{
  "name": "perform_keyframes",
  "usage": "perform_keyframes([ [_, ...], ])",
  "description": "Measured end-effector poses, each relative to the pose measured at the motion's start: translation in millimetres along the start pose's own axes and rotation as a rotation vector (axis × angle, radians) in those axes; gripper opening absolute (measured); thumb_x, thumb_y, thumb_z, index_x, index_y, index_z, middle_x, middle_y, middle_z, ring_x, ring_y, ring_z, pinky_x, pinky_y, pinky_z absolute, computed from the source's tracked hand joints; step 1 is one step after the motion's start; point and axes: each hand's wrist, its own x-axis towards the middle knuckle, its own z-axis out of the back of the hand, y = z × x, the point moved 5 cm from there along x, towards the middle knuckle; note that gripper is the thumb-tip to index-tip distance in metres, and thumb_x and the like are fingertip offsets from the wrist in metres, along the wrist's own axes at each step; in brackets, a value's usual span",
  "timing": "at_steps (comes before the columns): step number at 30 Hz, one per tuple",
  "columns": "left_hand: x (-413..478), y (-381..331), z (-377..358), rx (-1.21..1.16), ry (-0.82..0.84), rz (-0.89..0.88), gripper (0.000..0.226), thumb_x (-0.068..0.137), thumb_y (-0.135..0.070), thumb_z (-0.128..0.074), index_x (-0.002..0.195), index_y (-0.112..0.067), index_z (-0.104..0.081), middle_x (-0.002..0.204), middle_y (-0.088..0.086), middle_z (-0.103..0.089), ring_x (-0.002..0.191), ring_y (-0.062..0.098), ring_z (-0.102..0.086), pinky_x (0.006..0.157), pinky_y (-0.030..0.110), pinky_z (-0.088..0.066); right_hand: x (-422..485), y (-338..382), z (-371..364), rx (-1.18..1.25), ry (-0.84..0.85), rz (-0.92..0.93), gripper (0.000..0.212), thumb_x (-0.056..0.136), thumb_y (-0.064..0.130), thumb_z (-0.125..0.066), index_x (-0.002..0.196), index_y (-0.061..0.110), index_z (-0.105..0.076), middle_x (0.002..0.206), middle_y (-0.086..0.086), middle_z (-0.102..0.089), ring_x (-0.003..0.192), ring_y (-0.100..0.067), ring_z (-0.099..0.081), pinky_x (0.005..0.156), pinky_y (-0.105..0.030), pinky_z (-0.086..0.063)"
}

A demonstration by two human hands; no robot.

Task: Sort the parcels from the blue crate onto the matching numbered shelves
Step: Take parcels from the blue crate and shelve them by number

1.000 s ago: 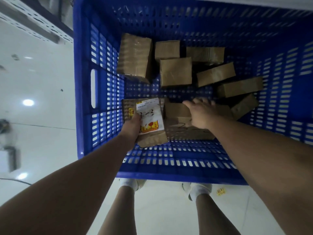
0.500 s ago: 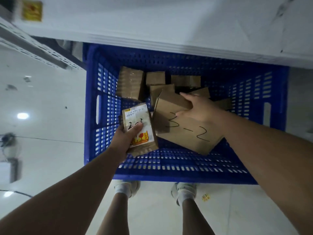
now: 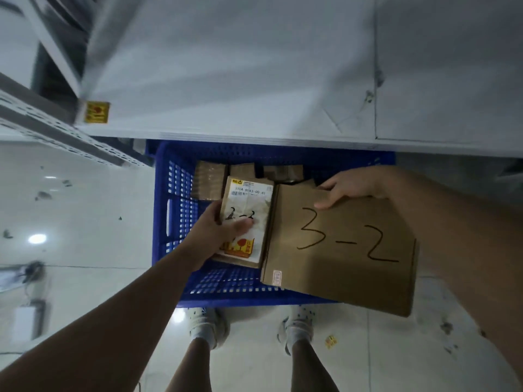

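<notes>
While the crate [image 3: 162, 222] stands on the floor [image 3: 85, 222] under the front edge of a white shelf [image 3: 254, 80], two parcels are held above it. The small parcel [image 3: 254, 199] is clasped by the left grip [image 3: 210, 236]. The thumb is laid across its face, over a handwritten number that seems to read 3-3 and is partly hidden, and the fingers are wrapped behind its left edge. A white printed label is borne at its top and a yellow and red picture near its bottom. The large parcel [image 3: 339, 250], a flat brown box marked 3-2 in black, is held by the right grip [image 3: 351, 188] at its far corner, with the thumb pressed on the top face and the fingers curled over the far edge. The two parcels are set side by side; whether their edges touch cannot be told. The large parcel is tilted, and its near corner is carried out past the crate's near wall, above the floor. More brown parcels [image 3: 209, 182] are seen lying at the far end of the crate, partly hidden by the held ones. A yellow sticker [image 3: 96, 112] is fixed at the shelf's front left corner. The person's shoes [image 3: 203, 321] are planted on the floor just beside the crate's near wall, and a yellow scrap [image 3: 330, 341] is seen on the tiles near the right shoe.
</notes>
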Motion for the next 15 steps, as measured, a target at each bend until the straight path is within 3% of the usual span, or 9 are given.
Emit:
perform_keyframes([
  [4, -32.3, -37.2, -28.7, 0.101, 0.042, -0.086, 0.050, 0.083, -0.010, -0.070, 0.124, -0.015, -0.043, 0.106, 0.010, -0.067, 0.083, 0.019, -0.071, 0.063, 0.028, -0.058, -70.1, -6.8, 12.7, -0.010, -0.087, 0.034, 0.061, 0.078, 0.045, -0.073, 0.135, 0.033, -0.054, 0.113, 0.008, -0.062, 0.101, -0.013, -0.061, 0.088, -0.030, -0.051],
  [6, -48.4, -57.0, -45.8, 0.147, 0.030, -0.151, 0.063, 0.080, -0.006, -0.072, 0.130, -0.018, -0.035, 0.115, 0.014, -0.061, 0.087, 0.017, -0.068, 0.066, 0.027, -0.057, -105.9, -11.6, 17.0, 0.032, -0.128, 0.033, 0.062, 0.078, 0.045, -0.074, 0.134, 0.031, -0.054, 0.117, 0.005, -0.063, 0.104, -0.016, -0.062, 0.093, -0.035, -0.051],
  [7, -58.0, -69.7, -55.2, 0.174, 0.012, -0.196, 0.081, 0.076, -0.006, -0.076, 0.139, -0.021, -0.027, 0.124, 0.014, -0.055, 0.099, 0.020, -0.064, 0.075, 0.031, -0.057, -124.5, -14.4, 18.8, 0.053, -0.150, 0.029, 0.065, 0.076, 0.046, -0.075, 0.135, 0.030, -0.054, 0.121, 0.003, -0.063, 0.106, -0.018, -0.061, 0.097, -0.038, -0.050],
  [9, -75.0, -93.0, -72.7, 0.267, -0.025, -0.271, 0.120, 0.065, -0.014, -0.086, 0.151, -0.025, -0.003, 0.146, 0.011, -0.034, 0.128, 0.030, -0.044, 0.100, 0.042, -0.046, -166.2, -18.2, 21.8, 0.084, -0.203, 0.009, 0.068, 0.074, 0.048, -0.077, 0.135, 0.029, -0.055, 0.125, 0.001, -0.062, 0.108, -0.019, -0.061, 0.101, -0.042, -0.048],
  [10, -85.6, -104.1, -80.2, 0.307, -0.038, -0.277, 0.130, 0.059, -0.024, -0.090, 0.151, -0.030, 0.002, 0.150, 0.008, -0.025, 0.134, 0.030, -0.036, 0.106, 0.046, -0.040, -184.7, -19.0, 22.1, 0.093, -0.216, 0.001, 0.068, 0.074, 0.049, -0.077, 0.135, 0.029, -0.054, 0.126, 0.000, -0.062, 0.108, -0.019, -0.061, 0.100, -0.042, -0.048],
  [13, -118.4, -140.6, -100.3, 0.364, -0.053, -0.341, 0.136, 0.038, -0.065, -0.086, 0.144, -0.049, -0.001, 0.145, 0.006, -0.034, 0.127, 0.030, -0.044, 0.099, 0.054, -0.045, -259.2, -19.3, 19.0, 0.107, -0.306, -0.027, 0.068, 0.077, 0.049, -0.074, 0.138, 0.029, -0.051, 0.129, 0.002, -0.057, 0.112, -0.019, -0.057, 0.102, -0.039, -0.045],
  [15, -144.4, -168.9, -114.3, 0.443, -0.074, -0.402, 0.130, 0.049, -0.059, -0.085, 0.145, -0.044, 0.001, 0.142, 0.010, -0.037, 0.125, 0.033, -0.046, 0.096, 0.053, -0.047, -304.8, -20.5, 16.4, 0.136, -0.380, -0.058, 0.064, 0.081, 0.049, -0.070, 0.138, 0.027, -0.050, 0.125, 0.001, -0.054, 0.115, -0.021, -0.055, 0.104, -0.039, -0.044],
])
